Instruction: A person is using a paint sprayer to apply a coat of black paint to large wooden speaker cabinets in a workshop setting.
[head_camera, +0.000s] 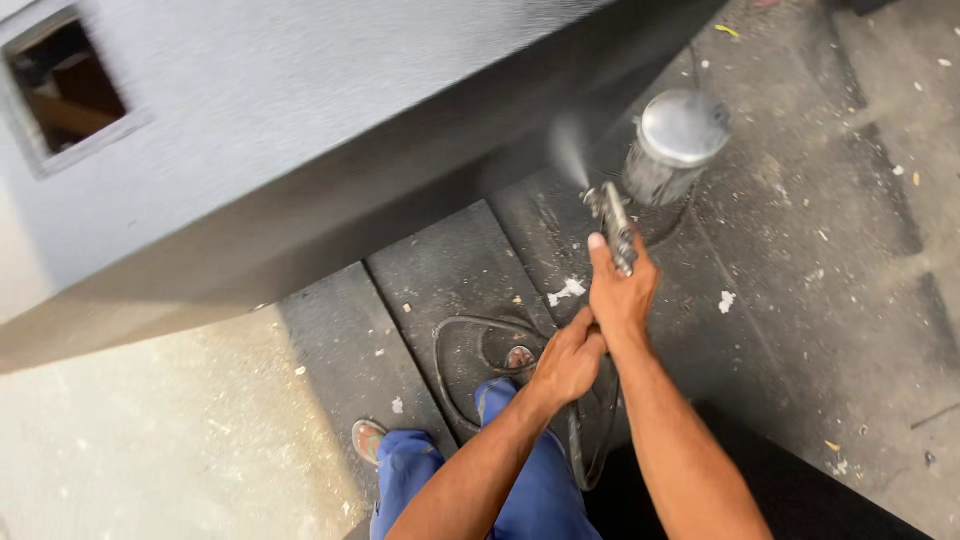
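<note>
Metal caught the light on the spray gun (612, 222) that your right hand (622, 290) gripped, fingers wrapped tight round its handle and one fingertip lying along the body. Its round cup (672, 145) sat on top with the lid shut, so whatever it held could not be seen. A thin mist left the nozzle towards the grey panel (300, 140) leaning over the floor. Your left hand (568, 362) was curled closed just behind the right wrist, seemingly round the black hose (470, 330) that looped on the ground beside your sandalled foot (518, 357).
</note>
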